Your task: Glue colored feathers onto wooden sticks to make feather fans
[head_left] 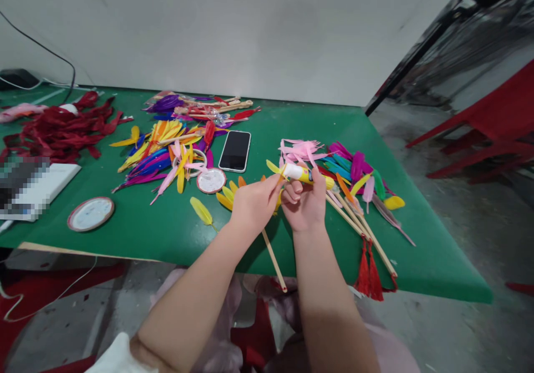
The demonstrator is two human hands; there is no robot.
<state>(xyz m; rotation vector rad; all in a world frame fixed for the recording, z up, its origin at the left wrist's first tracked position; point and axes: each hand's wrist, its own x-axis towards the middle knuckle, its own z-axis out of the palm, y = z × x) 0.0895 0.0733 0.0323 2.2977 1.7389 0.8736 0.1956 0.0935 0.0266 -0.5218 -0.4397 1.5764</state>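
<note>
From my end of the head camera, I see the left hand (pixel 255 201) with thumb and fingers pinched together at a slim, smooth-edged yellow feather (pixel 273 166). The right hand (pixel 306 197) is curled around a glossy tube (pixel 298 173), a white and yellow cylinder, its white end just beside the left fingertips. Below the hands, a straight, pale wooden stick (pixel 274 259) slants past the near edge of the green table (pixel 267 121).

To the right, I have more slim wooden rods (pixel 381 250) with silky red tassels (pixel 369 275) hanging over the edge. Wispy pink feathers (pixel 302 151) lie beyond the hands, and a curved yellow-green feather (pixel 202 210) lies flat on the left. Farther left, crumpled dark-red strips (pixel 62 131) sit in a loose heap, past a mixed pile of bright plumes (pixel 150 158).

For containers, I count two shallow round dishes: the near dish (pixel 90 214) and the far dish (pixel 211 180), beside a flat, glassy phone (pixel 235 151). Both have reddish rims and something whitish inside; I can't tell what it is.
</note>
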